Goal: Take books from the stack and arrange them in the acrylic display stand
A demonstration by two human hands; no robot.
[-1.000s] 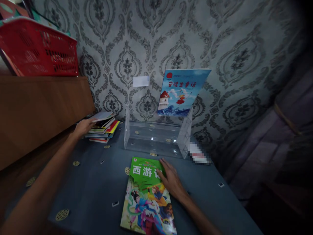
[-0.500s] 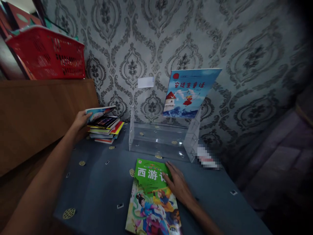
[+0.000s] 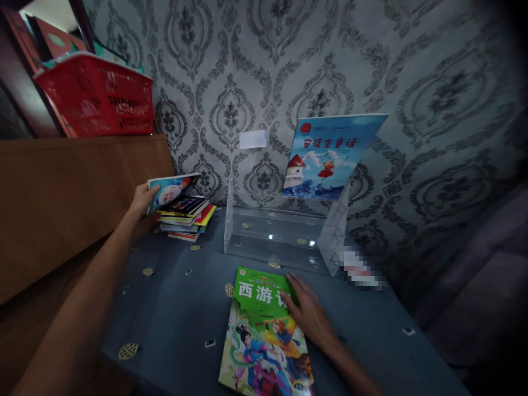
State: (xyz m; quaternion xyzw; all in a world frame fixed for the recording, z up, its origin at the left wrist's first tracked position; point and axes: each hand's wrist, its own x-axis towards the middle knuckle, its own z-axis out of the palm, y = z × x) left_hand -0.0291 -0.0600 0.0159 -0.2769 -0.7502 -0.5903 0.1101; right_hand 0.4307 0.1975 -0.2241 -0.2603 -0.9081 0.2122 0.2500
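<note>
At the left, my left hand (image 3: 142, 203) grips the near edge of a thin blue picture book (image 3: 175, 190), thumb on its cover. That book is tilted up over a stack of books (image 3: 185, 220), its far end close to the top of the pile. My right hand (image 3: 307, 308) lies with fingers stretched out along the upper right edge of a green storybook (image 3: 264, 335), thumb resting on the cover. A clear acrylic rack (image 3: 272, 236) stands behind this storybook. On its top tier, a blue fairy-tale book (image 3: 330, 157) leans upright at the right side.
A red plastic basket (image 3: 99, 99) sits on a wooden cabinet (image 3: 82, 181) at the left. Beside the rack lies a pixelated white item (image 3: 361, 269). The patterned wall (image 3: 231, 110) rises right behind the dark tablecloth (image 3: 173, 313).
My left hand has tilted the thin book's near edge up further, showing more of its cover. The right hand stays on the green storybook. The whole view has shifted slightly.
</note>
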